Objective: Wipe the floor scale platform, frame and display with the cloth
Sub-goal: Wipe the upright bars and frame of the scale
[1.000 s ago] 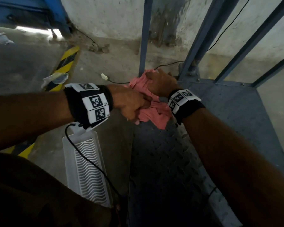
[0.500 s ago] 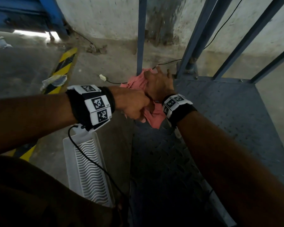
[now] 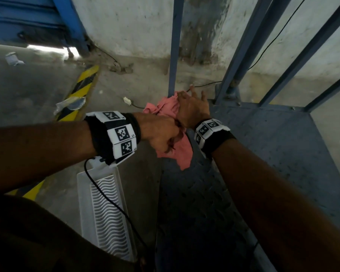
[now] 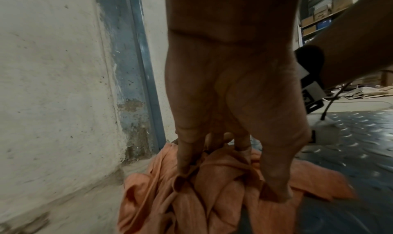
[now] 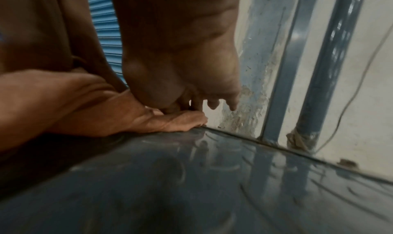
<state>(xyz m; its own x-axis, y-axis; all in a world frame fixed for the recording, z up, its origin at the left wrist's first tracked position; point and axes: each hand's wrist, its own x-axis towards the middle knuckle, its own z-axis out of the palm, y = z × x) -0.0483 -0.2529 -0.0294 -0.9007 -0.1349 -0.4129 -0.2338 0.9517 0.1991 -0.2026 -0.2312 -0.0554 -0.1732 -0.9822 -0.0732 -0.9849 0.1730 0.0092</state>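
1. While the head view looks down over both forearms, it shows a pink cloth bunched at the far left corner of a dark, studded scale platform, at the foot of a blue frame post.
2. From that view, the left hand curls into a fist over the near part of the cloth, and the right hand lies on the far part with fingers stretched toward the wall.
3. Only the left wrist view shows the grip itself: the left hand's fingers and thumb dig into the folds of the cloth, gathering it up. The cloth looks orange here.
4. Only the right wrist view shows the right hand from beneath, its fingertips hanging loosely extended and gripping nothing. The cloth is hidden here behind the left hand, which rests on the platform.
5. Also in the head view, a white ridged tray lies on the concrete floor just left of the platform.
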